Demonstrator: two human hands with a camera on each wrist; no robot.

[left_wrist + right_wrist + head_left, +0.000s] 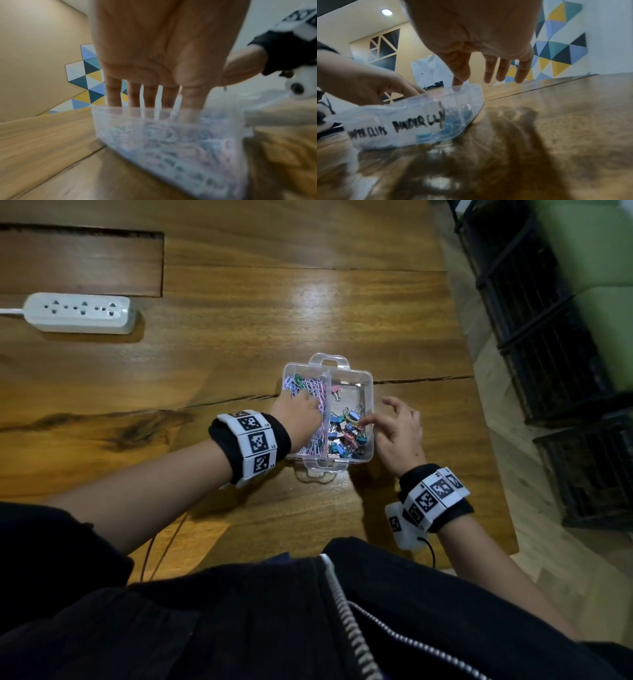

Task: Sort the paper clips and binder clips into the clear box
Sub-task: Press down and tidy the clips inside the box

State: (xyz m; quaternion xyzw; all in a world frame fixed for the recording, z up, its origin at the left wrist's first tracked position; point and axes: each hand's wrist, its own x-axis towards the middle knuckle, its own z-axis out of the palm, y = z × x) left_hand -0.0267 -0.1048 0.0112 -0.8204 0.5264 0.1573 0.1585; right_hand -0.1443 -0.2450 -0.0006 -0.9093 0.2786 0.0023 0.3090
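At about nine o'clock from the clear box [366,378], well apart from it on the wooden table [239,302], lies a white power strip [80,312]. In the box's left compartment the paper clips [310,386] form a pastel heap, and the left hand [298,412] reaches into it with fingers [150,94] straight and slightly spread; whether they hold a clip is hidden. Right of the divider, the binder clips [346,431] pile toward six o'clock. At three o'clock the right hand [399,429] hovers at the rim, fingers loosely spread, thumb and forefinger near the clips; a pinch cannot be confirmed. No loose clips show on the table, so sorting looks nearly finished, perhaps only settling the piles.
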